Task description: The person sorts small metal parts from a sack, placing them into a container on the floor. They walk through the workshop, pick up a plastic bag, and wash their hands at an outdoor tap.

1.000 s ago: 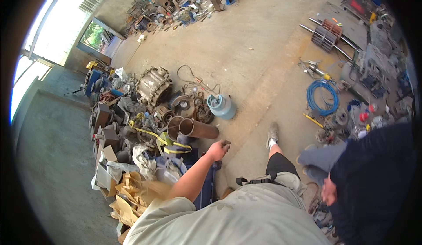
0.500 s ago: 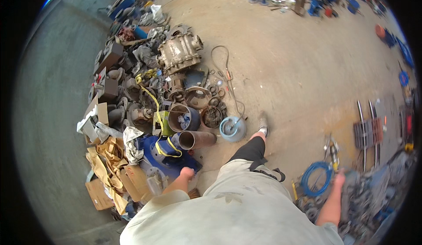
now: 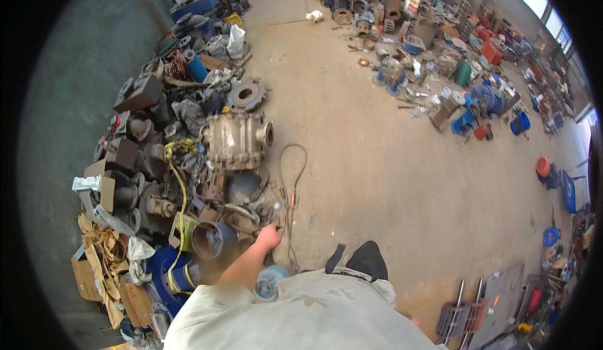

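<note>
My left hand (image 3: 270, 236) hangs at the end of my bare forearm, its fingers curled and nothing visible in them. Below it in the picture are rings and round metal parts, and a light-blue gas cylinder (image 3: 270, 282) stands partly hidden by my shirt. A grey looped cable (image 3: 291, 194) lies on the floor close to that hand. To its left is a wide blue-grey open pipe section (image 3: 212, 239). Of my right hand (image 3: 414, 320) only a small pinkish edge shows past the shirt; its fingers are hidden.
Along the left wall runs a heap of machine parts, with a large flanged metal housing (image 3: 235, 141), cardboard boxes (image 3: 88, 281) and a blue base (image 3: 164, 273). Across the concrete floor (image 3: 364, 174) lie more parts, a blue bucket (image 3: 521, 123) and a white cat-like shape (image 3: 314, 16).
The view has tilted up and turned, showing more of the far hall. My body has moved forward alongside the heap. My left arm has swung ahead; my right arm has gone nearly out of sight.
</note>
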`<state>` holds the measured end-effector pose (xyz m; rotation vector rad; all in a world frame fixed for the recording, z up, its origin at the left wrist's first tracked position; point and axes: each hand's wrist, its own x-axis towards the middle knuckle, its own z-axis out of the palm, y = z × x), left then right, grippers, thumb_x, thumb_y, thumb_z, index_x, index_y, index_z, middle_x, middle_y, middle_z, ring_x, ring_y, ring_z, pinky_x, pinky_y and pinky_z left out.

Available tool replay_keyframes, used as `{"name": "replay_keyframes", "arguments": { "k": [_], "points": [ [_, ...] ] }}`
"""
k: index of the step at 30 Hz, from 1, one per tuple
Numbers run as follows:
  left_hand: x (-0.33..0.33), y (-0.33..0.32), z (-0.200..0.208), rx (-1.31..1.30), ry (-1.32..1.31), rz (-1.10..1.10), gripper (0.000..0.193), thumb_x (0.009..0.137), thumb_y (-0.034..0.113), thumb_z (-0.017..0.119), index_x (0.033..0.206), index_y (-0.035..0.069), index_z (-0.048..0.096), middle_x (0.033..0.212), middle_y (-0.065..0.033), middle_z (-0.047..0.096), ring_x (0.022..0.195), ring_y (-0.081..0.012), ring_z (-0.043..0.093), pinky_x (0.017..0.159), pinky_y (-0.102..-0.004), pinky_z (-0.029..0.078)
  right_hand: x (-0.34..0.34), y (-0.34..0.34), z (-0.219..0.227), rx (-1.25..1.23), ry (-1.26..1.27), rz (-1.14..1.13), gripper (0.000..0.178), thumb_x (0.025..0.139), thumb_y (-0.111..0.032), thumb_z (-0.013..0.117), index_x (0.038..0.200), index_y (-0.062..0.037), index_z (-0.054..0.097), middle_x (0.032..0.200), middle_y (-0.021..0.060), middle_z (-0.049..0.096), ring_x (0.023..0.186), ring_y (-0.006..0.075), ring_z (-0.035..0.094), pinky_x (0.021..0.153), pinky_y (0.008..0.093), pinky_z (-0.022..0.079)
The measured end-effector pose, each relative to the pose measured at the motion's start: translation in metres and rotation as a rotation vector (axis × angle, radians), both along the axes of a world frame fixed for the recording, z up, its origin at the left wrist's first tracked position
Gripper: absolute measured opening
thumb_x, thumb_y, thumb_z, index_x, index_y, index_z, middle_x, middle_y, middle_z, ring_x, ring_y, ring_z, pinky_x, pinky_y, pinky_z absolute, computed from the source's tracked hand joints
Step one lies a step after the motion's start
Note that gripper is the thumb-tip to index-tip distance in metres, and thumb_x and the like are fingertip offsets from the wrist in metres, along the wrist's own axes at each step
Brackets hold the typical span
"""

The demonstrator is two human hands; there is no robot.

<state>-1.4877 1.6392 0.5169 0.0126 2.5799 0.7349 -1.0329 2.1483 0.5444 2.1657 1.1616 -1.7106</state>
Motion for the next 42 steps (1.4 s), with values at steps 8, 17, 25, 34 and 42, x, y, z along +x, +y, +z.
{"name": "replay_keyframes", "arguments": {
  "k": [8,17,25,34,42],
  "points": [
    [-0.167,0.078,0.009,-0.194,-0.101,0.194,0.047,0.090,0.042,0.057,0.108,0.001,0.071,0.104,-0.0269,0.071,0.098,-0.0417,0.069,0.086,-0.0509,0.054,-0.278,0.182,-0.070,-0.236,0.060,0.282,0.013,0.093,-0.003,0.045,0.091,-0.0028,0.058,0.070,0.0062,0.052,0.056,0.0195,0.050,0.045,0.0301,0.041],
    [-0.130,0.090,-0.049,-0.205,-0.825,0.072,0.034,0.084,0.038,0.061,0.095,0.010,0.077,0.107,-0.0220,0.072,0.096,-0.0410,0.068,0.084,-0.0484,0.054,-0.856,0.336,-0.008,-0.293,0.623,0.369,0.009,0.090,-0.011,0.053,0.095,-0.0063,0.059,0.081,0.0063,0.057,0.073,0.0202,0.054,0.064,0.0337,0.045],
    [-0.383,0.117,-0.110,-0.082,-0.812,0.228,0.037,0.086,0.037,0.060,0.099,0.005,0.076,0.110,-0.0206,0.072,0.100,-0.0406,0.068,0.087,-0.0480,0.054,-1.117,0.285,0.014,-0.282,0.695,0.555,0.022,0.102,-0.027,0.053,0.085,-0.0133,0.053,0.065,-0.0009,0.044,0.055,0.0165,0.042,0.052,0.0308,0.034],
    [-0.838,0.119,0.027,0.142,0.108,0.518,0.041,0.090,0.035,0.061,0.104,-0.002,0.069,0.101,-0.0269,0.071,0.096,-0.0436,0.068,0.085,-0.0490,0.054,-1.168,0.244,-0.032,-0.255,0.149,0.427,0.017,0.100,-0.021,0.054,0.089,-0.0094,0.060,0.063,0.0027,0.048,0.053,0.0217,0.048,0.049,0.0375,0.038],
    [-0.944,0.028,-0.016,-0.199,-0.233,0.450,0.043,0.089,0.039,0.062,0.108,0.002,0.073,0.103,-0.0191,0.075,0.096,-0.0337,0.072,0.083,-0.0474,0.056,-1.443,0.208,-0.075,-0.253,0.079,0.481,0.009,0.095,-0.014,0.054,0.087,-0.0089,0.057,0.071,0.0043,0.051,0.062,0.0216,0.052,0.054,0.0391,0.042]
  ]
}}
